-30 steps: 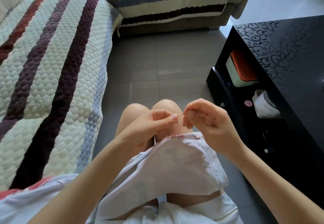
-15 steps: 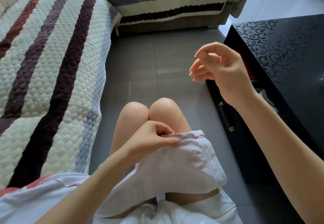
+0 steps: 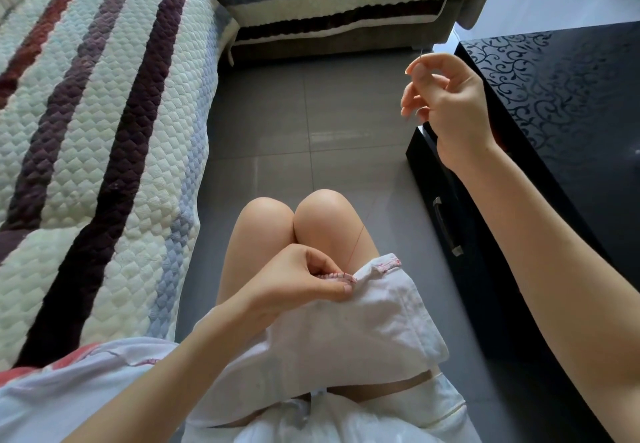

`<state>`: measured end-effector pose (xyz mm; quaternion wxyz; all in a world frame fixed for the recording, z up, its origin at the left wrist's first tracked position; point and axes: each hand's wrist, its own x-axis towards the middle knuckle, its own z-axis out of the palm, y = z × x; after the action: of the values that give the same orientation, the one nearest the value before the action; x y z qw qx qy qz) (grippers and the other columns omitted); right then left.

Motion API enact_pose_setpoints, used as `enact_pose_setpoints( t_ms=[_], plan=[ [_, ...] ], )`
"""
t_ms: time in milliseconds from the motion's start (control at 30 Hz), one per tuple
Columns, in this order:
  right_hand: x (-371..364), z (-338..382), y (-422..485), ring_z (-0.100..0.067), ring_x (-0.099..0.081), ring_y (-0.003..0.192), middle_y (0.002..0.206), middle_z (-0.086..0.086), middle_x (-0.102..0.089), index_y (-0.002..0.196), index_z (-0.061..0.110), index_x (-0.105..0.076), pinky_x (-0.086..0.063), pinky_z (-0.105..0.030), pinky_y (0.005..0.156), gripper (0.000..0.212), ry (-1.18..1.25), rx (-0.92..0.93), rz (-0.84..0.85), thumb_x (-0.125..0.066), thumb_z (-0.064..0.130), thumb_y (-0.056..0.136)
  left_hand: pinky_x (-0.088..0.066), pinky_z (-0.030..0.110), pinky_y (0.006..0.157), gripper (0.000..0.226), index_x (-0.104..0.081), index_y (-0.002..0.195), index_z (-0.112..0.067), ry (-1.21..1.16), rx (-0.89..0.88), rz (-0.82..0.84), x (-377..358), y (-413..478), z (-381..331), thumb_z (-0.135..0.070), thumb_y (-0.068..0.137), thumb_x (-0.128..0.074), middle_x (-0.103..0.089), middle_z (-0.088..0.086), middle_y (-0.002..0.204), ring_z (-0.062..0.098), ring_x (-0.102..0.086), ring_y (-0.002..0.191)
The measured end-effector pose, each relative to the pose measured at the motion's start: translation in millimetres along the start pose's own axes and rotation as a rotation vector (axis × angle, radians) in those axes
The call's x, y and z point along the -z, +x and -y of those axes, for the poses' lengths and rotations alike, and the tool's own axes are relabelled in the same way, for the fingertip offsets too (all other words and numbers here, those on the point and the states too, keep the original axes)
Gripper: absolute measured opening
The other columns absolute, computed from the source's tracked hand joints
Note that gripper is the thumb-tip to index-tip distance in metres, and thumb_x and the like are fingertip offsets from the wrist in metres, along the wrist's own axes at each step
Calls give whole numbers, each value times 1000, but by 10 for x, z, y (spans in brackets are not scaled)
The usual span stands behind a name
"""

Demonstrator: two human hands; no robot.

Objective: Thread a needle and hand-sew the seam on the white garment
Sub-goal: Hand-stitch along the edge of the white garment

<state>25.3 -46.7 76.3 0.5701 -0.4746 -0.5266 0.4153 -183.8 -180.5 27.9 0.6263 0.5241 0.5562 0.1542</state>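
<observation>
The white garment (image 3: 353, 335) lies over my lap, its top seam edged with red stitches (image 3: 341, 274). My left hand (image 3: 298, 279) pinches that seam edge between thumb and fingers. My right hand (image 3: 446, 110) is raised up and to the right, near the black table's corner, pinching a thin needle (image 3: 420, 53) whose tip sticks up above the fingertips. A fine red thread (image 3: 356, 245) rises from the seam across my right knee toward the raised hand; its upper stretch is too thin to follow.
A quilted striped sofa cover (image 3: 97, 151) fills the left side and the back. A glossy black table (image 3: 568, 123) with a drawer handle (image 3: 446, 226) stands close on the right. Grey tiled floor (image 3: 311, 123) lies between them, beyond my knees.
My right hand has drawn away from the seam, up and to the right, pulling the needle and thread out long. My left hand stayed on the seam, lowering slightly onto the garment edge.
</observation>
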Motion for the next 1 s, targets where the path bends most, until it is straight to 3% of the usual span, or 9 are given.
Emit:
enact_pose_setpoints(
  t_ms=[300,467,633,800,933,1000],
  plan=[
    [-12,-75,-58,-14,-48,49,58,1,-57,85,13,-58,-34,-23,44,14,54,-21,28,-53,10,97,-38,12,53,17,-70,54,-20,-71,9,51,43,-26,33,-17,64,-83,-60,-7,55,1,-50,53],
    [-182,-183,-570,-13,-50,50,61,-2,-59,88,11,-66,-41,-24,45,28,-186,-28,426,-48,-10,91,-42,18,59,13,-74,62,-17,-138,19,90,107,-39,74,-24,56,-82,-64,-2,61,5,-55,57],
    [-87,-367,-1150,-12,-58,63,70,7,-64,87,12,-72,-48,-25,62,17,-531,52,721,-61,-1,87,-44,20,60,21,-74,62,-16,-238,18,139,168,-19,78,-29,47,-81,-66,1,62,9,-58,57],
    [-25,-376,-1316,-6,-56,67,72,4,-63,85,7,-74,-43,-14,63,19,-535,182,733,-58,-3,82,-48,19,61,8,-75,63,-14,-277,34,160,169,-17,73,-16,56,-79,-67,3,64,11,-60,58],
    [1,-362,-1327,3,-54,67,72,21,-55,85,7,-74,-42,-13,64,17,-497,141,740,-59,0,82,-49,20,62,2,-74,62,-13,-286,43,140,162,-15,53,-12,62,-74,-67,5,66,12,-61,61],
    [12,-365,-1331,3,-53,65,72,21,-55,85,7,-74,-42,-14,63,16,-476,126,744,-60,-1,82,-50,20,63,1,-74,63,-13,-286,41,141,160,-23,47,-12,63,-74,-68,5,66,13,-61,62]
  ],
)
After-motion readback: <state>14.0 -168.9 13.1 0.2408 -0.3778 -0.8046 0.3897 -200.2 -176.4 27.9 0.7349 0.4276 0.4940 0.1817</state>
